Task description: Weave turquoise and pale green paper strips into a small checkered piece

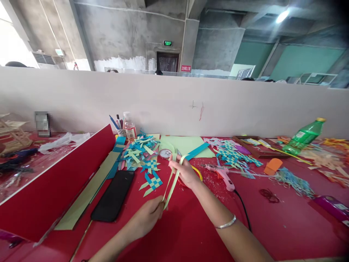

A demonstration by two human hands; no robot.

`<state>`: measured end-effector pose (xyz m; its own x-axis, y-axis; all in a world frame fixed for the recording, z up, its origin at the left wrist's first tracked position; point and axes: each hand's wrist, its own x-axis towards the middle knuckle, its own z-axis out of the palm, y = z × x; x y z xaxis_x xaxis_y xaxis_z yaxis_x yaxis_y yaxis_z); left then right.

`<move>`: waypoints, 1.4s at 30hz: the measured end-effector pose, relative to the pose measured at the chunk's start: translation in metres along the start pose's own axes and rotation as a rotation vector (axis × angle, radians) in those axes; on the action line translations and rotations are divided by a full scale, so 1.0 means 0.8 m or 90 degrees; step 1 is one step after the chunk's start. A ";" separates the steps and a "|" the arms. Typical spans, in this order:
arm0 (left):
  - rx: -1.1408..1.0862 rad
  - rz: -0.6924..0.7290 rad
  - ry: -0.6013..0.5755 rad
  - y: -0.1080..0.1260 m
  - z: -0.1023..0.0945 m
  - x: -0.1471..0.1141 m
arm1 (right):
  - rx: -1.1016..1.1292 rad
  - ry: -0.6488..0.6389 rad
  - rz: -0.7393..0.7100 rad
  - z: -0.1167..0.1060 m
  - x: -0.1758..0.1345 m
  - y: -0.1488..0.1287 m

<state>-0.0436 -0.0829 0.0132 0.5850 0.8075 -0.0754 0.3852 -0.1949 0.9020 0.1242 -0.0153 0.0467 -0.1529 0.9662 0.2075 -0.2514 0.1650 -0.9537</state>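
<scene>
A pale green paper strip (pixel 172 185) runs between my two hands above the red table, bent so that two lengths lie side by side. My left hand (pixel 151 213) is closed on its lower end. Higher up, my right hand (pixel 185 171) pinches the upper part, a silver bangle on that wrist. Beyond my right hand lies a blue paper strip (pixel 196 151) on a pale green sheet (pixel 185 142). Woven blue-and-green paper fish (pixel 153 182) rest left of the strip. A roll of tape (pixel 165 153) sits just behind my right hand.
A black phone (pixel 113 196) lies left, beside long paper strips and a red divider (pixel 62 182). Cut pieces (pixel 140 149) are heaped behind. Right are a pink glue gun (pixel 225 177) with its cord, woven pieces (pixel 231 153) and a tilted green bottle (pixel 305 136).
</scene>
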 end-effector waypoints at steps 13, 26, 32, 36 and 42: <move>-0.044 -0.032 0.109 -0.017 -0.005 -0.004 | -0.333 0.067 -0.019 -0.013 0.087 -0.026; 0.662 -0.036 0.173 -0.023 0.005 -0.002 | -1.118 -0.176 0.168 -0.164 0.115 0.000; 0.669 -0.012 0.192 -0.027 0.005 -0.001 | -1.256 -0.282 0.181 -0.169 0.114 0.006; 0.657 0.013 0.199 -0.025 0.004 -0.002 | -1.270 -0.313 0.193 -0.175 0.116 0.002; 0.649 0.034 0.208 -0.028 0.003 -0.002 | -1.253 -0.305 0.208 -0.189 0.111 0.003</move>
<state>-0.0513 -0.0809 -0.0076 0.4576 0.8648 0.2067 0.8676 -0.4852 0.1091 0.2544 0.1010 0.0298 -0.2373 0.9338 -0.2677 0.9325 0.2962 0.2068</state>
